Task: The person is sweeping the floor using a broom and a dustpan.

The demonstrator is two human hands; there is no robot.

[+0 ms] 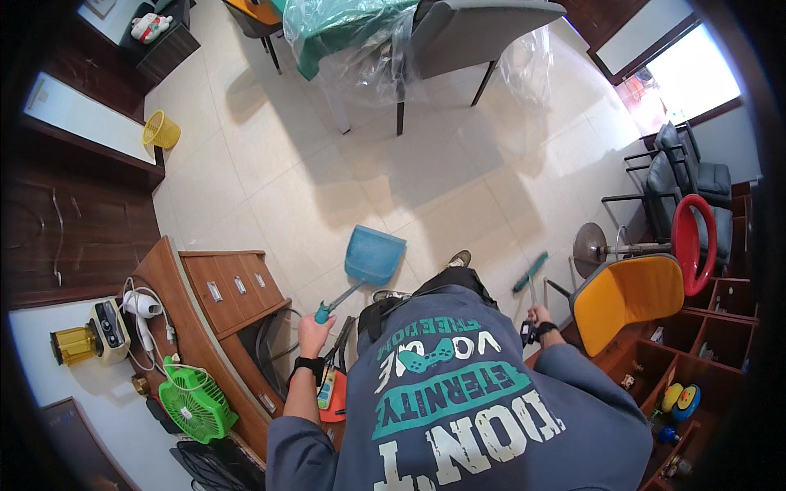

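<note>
My left hand (314,334) is closed around the teal grip of a long-handled blue dustpan (375,255), whose pan is at the tiled floor ahead of my feet. On the other side, my right hand (540,316) holds the pale handle of a broom with a teal head (530,272). The broom head is to the right of my shoe (460,258), near the orange chair. Dark bands circle both wrists, and a small dark device shows beside my right hand. How high the broom head is above the floor I cannot tell.
An orange chair (632,301) and a red ring-shaped seat (694,245) stand right, by open shelves. A wooden desk (230,288) with a green fan (195,402) is left. Ahead are a plastic-covered table (356,30) and grey chair (473,37); a yellow basket (161,129) stands far left.
</note>
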